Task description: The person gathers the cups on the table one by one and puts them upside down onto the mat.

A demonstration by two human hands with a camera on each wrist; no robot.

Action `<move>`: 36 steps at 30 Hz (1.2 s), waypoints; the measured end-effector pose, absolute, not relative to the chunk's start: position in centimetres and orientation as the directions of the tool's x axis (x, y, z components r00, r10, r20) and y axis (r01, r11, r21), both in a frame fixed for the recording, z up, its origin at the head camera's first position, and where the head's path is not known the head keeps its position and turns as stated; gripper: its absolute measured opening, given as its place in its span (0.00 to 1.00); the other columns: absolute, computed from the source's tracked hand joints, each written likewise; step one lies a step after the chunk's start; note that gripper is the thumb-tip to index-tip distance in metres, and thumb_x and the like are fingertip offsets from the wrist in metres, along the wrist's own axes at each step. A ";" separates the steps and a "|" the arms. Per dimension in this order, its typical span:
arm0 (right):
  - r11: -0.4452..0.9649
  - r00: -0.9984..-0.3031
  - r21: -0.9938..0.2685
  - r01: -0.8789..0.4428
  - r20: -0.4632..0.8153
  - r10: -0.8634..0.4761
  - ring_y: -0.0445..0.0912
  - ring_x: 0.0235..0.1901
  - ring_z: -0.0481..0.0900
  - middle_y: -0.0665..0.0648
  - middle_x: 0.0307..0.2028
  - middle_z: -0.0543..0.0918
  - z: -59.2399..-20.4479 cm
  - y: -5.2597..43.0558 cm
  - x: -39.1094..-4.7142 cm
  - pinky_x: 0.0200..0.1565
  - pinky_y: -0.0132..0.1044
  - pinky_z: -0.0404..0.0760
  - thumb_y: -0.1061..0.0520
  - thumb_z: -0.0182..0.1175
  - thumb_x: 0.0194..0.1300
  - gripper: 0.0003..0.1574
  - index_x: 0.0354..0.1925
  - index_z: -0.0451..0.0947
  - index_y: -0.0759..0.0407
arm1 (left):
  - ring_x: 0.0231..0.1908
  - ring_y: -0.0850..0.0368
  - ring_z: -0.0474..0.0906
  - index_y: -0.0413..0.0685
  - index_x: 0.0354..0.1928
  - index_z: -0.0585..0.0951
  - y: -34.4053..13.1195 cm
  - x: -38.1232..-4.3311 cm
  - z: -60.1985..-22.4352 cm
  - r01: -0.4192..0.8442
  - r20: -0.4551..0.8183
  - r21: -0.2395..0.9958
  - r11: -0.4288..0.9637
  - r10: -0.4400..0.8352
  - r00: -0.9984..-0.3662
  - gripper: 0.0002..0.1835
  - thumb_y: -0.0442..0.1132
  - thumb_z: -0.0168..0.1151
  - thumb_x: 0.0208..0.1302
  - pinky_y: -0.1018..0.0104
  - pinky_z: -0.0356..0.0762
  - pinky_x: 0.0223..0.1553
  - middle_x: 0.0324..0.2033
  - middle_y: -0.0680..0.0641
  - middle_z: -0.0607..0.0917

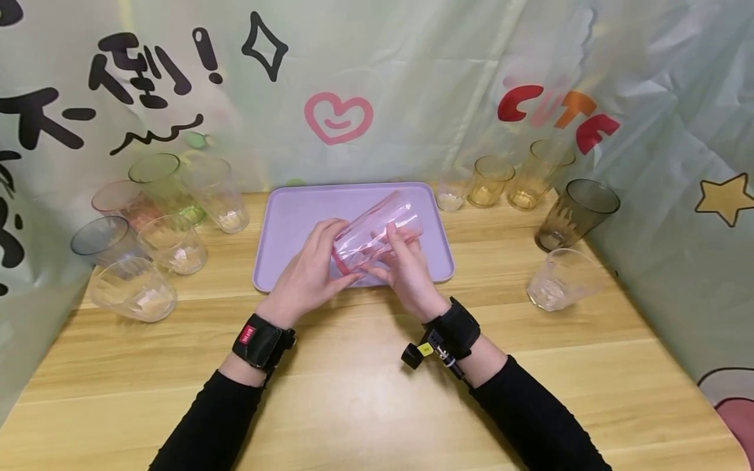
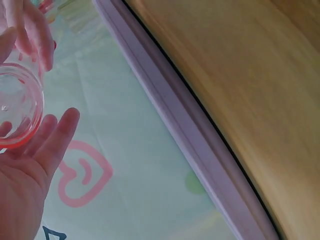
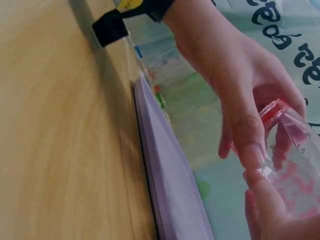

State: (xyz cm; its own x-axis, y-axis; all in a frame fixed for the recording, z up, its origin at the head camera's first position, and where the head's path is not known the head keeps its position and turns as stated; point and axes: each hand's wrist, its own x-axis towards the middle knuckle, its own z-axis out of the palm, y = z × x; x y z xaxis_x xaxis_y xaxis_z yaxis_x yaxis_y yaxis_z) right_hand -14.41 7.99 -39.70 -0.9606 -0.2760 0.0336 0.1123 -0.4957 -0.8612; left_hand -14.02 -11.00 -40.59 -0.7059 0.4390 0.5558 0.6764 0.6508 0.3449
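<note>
A clear pink drinking glass (image 1: 372, 237) is held tilted above the lavender tray (image 1: 288, 209). My left hand (image 1: 303, 271) spans the glass's lower-left end, fingers on the upper side and thumb below. Farther along the side, my right hand (image 1: 412, 275) grips it, its thumb across the near face and fingers showing through the wall. The left wrist view shows the round end of the glass (image 2: 36, 117) beside the left palm, with fairly straight fingers. Both thumbs nearly meet at the glass (image 3: 299, 155) in the right wrist view.
On the left stand several glasses, among them a green one (image 1: 156, 180), a grey-blue one (image 1: 106, 242) and a clear one (image 1: 138, 291). To the right are amber glasses (image 1: 491, 180), a dark glass (image 1: 577, 212) and a clear tumbler (image 1: 559, 281). A printed sheet (image 1: 424, 85) hangs behind the wooden table (image 1: 330, 405).
</note>
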 end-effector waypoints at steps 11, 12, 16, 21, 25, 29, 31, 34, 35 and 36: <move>-0.458 -0.956 -0.880 0.128 0.014 -0.294 0.55 0.48 0.70 0.62 0.55 0.65 -39.7 8.4 -14.4 0.50 0.49 0.74 0.41 0.49 0.65 0.28 0.56 0.58 0.54 | 0.51 0.58 0.65 0.50 0.68 0.52 -10.6 -13.9 -40.2 0.680 0.557 0.337 0.651 0.445 -0.702 0.48 0.48 0.69 0.48 0.61 0.77 0.44 0.60 0.46 0.61; -0.460 -0.955 -0.880 0.121 0.022 -0.295 0.55 0.47 0.71 0.61 0.53 0.67 -39.6 8.5 -14.4 0.50 0.49 0.74 0.41 0.48 0.65 0.28 0.55 0.61 0.56 | 0.51 0.57 0.65 0.50 0.68 0.51 -10.6 -13.8 -40.1 0.685 0.564 0.340 0.644 0.443 -0.697 0.48 0.47 0.69 0.48 0.60 0.77 0.43 0.60 0.46 0.61; -0.459 -0.956 -0.886 0.072 0.070 -0.285 0.56 0.45 0.72 0.57 0.42 0.72 -39.4 9.0 -14.7 0.51 0.50 0.73 0.41 0.45 0.67 0.23 0.46 0.67 0.58 | 0.51 0.56 0.65 0.49 0.66 0.53 -11.0 -13.7 -39.6 0.700 0.604 0.345 0.624 0.423 -0.675 0.45 0.46 0.68 0.50 0.58 0.76 0.45 0.61 0.47 0.62; -0.411 -0.957 -0.911 -0.030 0.145 -0.251 0.60 0.48 0.71 0.60 0.47 0.71 -39.0 10.0 -15.8 0.52 0.53 0.72 0.42 0.43 0.68 0.25 0.46 0.66 0.62 | 0.51 0.56 0.66 0.43 0.64 0.57 -11.9 -14.0 -38.7 0.725 0.681 0.322 0.609 0.383 -0.624 0.42 0.47 0.68 0.50 0.56 0.74 0.48 0.61 0.45 0.65; -0.378 -0.973 -0.924 -0.061 0.140 -0.184 0.59 0.49 0.70 0.62 0.56 0.67 -40.2 11.5 -17.7 0.49 0.51 0.74 0.40 0.47 0.65 0.30 0.54 0.62 0.59 | 0.52 0.54 0.65 0.42 0.62 0.61 -12.4 -14.8 -37.8 0.733 0.741 0.299 0.611 0.336 -0.581 0.40 0.47 0.69 0.49 0.58 0.75 0.44 0.58 0.43 0.66; -0.300 -0.984 -0.947 -0.112 0.148 -0.102 0.57 0.49 0.71 0.63 0.56 0.67 -41.2 13.4 -19.7 0.47 0.48 0.76 0.40 0.53 0.62 0.36 0.60 0.60 0.59 | 0.51 0.52 0.62 0.45 0.60 0.65 -12.9 -15.8 -36.6 0.718 0.779 0.292 0.631 0.279 -0.562 0.38 0.45 0.70 0.46 0.58 0.71 0.44 0.53 0.40 0.65; -0.220 -0.983 -0.964 -0.150 0.169 -0.071 0.56 0.49 0.71 0.63 0.55 0.68 -41.3 14.5 -20.4 0.46 0.45 0.77 0.42 0.55 0.61 0.35 0.59 0.61 0.59 | 0.48 0.52 0.64 0.47 0.60 0.66 -13.1 -16.4 -36.0 0.706 0.783 0.296 0.643 0.259 -0.565 0.38 0.43 0.71 0.46 0.58 0.70 0.43 0.52 0.39 0.64; -0.028 -0.981 -0.982 -0.189 0.190 -0.029 0.55 0.48 0.71 0.63 0.54 0.68 -39.6 15.9 -20.0 0.47 0.46 0.76 0.42 0.56 0.61 0.36 0.58 0.62 0.61 | 0.42 0.54 0.66 0.50 0.62 0.66 -13.1 -17.4 -35.2 0.679 0.775 0.325 0.659 0.225 -0.590 0.38 0.42 0.71 0.46 0.60 0.70 0.39 0.52 0.39 0.63; 0.043 -0.983 -0.982 -0.186 0.185 -0.021 0.54 0.49 0.71 0.63 0.54 0.68 -39.0 16.3 -19.6 0.48 0.48 0.76 0.41 0.56 0.61 0.36 0.59 0.61 0.61 | 0.39 0.55 0.66 0.51 0.62 0.66 -13.0 -17.7 -35.0 0.664 0.771 0.337 0.667 0.209 -0.601 0.39 0.42 0.70 0.46 0.61 0.71 0.36 0.52 0.40 0.63; 0.121 -0.985 -0.977 -0.175 0.174 -0.013 0.52 0.48 0.71 0.62 0.54 0.68 -38.8 16.9 -19.6 0.48 0.48 0.76 0.41 0.56 0.60 0.37 0.59 0.61 0.61 | 0.36 0.56 0.67 0.51 0.62 0.65 -13.0 -18.0 -34.7 0.651 0.768 0.351 0.673 0.191 -0.611 0.39 0.43 0.70 0.46 0.62 0.71 0.34 0.52 0.40 0.63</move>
